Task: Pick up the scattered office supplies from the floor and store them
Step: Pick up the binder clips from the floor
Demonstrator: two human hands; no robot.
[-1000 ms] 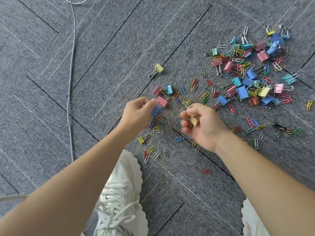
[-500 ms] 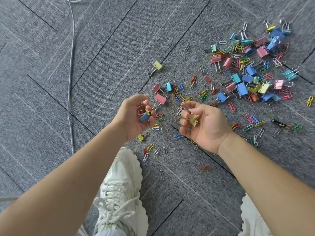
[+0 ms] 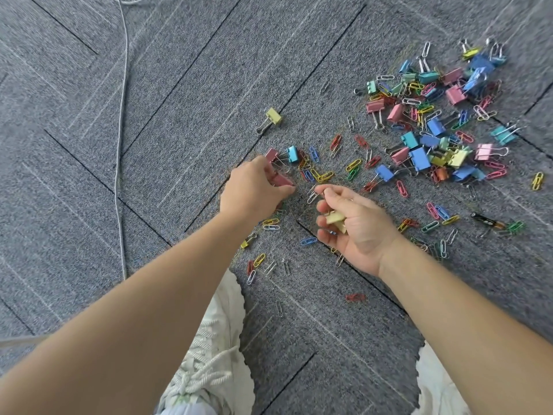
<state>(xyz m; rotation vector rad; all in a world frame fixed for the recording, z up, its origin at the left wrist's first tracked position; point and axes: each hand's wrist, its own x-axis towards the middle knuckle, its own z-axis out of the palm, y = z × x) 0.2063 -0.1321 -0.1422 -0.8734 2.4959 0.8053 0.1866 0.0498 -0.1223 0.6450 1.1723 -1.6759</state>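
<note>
Left hand point(image 3: 254, 190) pinches a pink clip point(image 3: 281, 181) lying on the carpet point(image 3: 179, 115). Right hand point(image 3: 356, 226), palm up, curls round yellow clips point(image 3: 335, 218), judged a temporary store between pickups. Remaining supplies point(image 3: 419, 157) lie scattered beyond, upper right. No container in view.

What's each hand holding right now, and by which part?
Right hand cups yellow binder clips by their bodies in curled fingers. Left hand pinches the pink binder clip by its body; its palm is hidden.
</note>
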